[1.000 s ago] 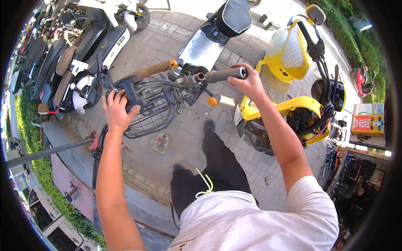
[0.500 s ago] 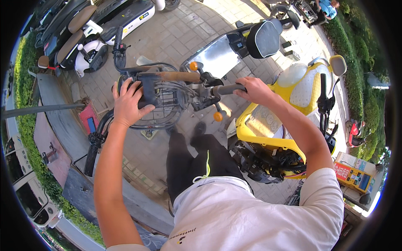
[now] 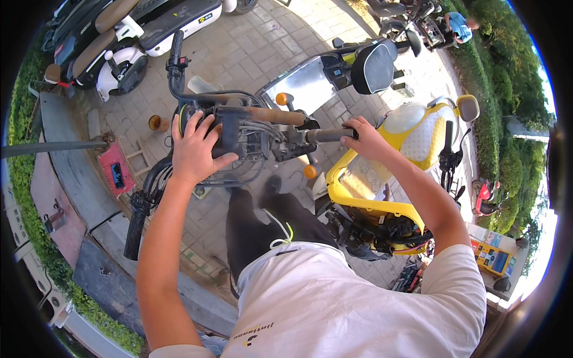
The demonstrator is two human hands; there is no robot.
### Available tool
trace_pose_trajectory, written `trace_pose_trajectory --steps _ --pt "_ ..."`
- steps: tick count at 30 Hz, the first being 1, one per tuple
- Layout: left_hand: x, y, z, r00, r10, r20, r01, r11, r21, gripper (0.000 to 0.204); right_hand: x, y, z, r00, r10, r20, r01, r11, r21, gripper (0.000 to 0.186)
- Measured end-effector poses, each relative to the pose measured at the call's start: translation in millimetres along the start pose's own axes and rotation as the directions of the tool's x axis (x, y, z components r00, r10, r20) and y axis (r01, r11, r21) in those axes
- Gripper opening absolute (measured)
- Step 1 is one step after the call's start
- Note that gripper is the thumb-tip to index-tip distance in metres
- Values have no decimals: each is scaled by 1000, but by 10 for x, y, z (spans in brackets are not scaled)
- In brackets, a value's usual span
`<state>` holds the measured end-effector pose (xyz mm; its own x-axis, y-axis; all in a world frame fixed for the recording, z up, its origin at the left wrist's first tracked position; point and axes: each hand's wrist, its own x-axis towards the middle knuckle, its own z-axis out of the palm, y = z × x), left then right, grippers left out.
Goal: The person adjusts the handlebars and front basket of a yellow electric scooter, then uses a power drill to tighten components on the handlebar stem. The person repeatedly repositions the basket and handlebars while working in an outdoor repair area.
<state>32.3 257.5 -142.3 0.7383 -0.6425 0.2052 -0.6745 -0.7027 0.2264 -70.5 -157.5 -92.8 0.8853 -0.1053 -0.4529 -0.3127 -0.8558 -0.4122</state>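
Observation:
My left hand (image 3: 197, 152) grips a black housing (image 3: 231, 137) on a two-wheeler's front assembly, fingers spread and curved over it. My right hand (image 3: 363, 140) is closed around a dark metal tube (image 3: 324, 135) at the assembly's right side. Between them are tangled cables, a wire frame (image 3: 248, 170) and a rusty tube (image 3: 274, 116). Two orange indicator lamps (image 3: 310, 171) stick out above and below the metal fitting. Black handlebar ends (image 3: 135, 235) lie at the left, above and below my left hand.
A yellow scooter (image 3: 382, 206) stands close right, a silver-decked scooter (image 3: 307, 80) ahead. Parked scooters (image 3: 179, 33) fill the upper left. A person in blue (image 3: 459, 27) is at the upper right. A metal ledge (image 3: 62, 143), pole (image 3: 54, 148), red case (image 3: 118, 173) and amber container (image 3: 157, 123) are left.
Since a second ago, my right hand has lowered with the tube, now more level. The front assembly and my left hand have shifted slightly rightward in view. The whole view has also shifted.

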Motion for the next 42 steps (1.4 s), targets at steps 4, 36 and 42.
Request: trace_pose_trajectory --steps 4,36,42 --pt "-32 5 -15 1000 1 6 -1 1000 -9 71 138 -138 -55 984 161 72 -162 987 1 42" --pt "-56 18 -56 969 29 245 -52 995 90 75 -116 280 286 878 -229 -420 312 940 139 35" --pt "-163 104 -84 961 10 276 -23 999 45 71 -20 62 99 958 233 -166 -209 966 153 32"
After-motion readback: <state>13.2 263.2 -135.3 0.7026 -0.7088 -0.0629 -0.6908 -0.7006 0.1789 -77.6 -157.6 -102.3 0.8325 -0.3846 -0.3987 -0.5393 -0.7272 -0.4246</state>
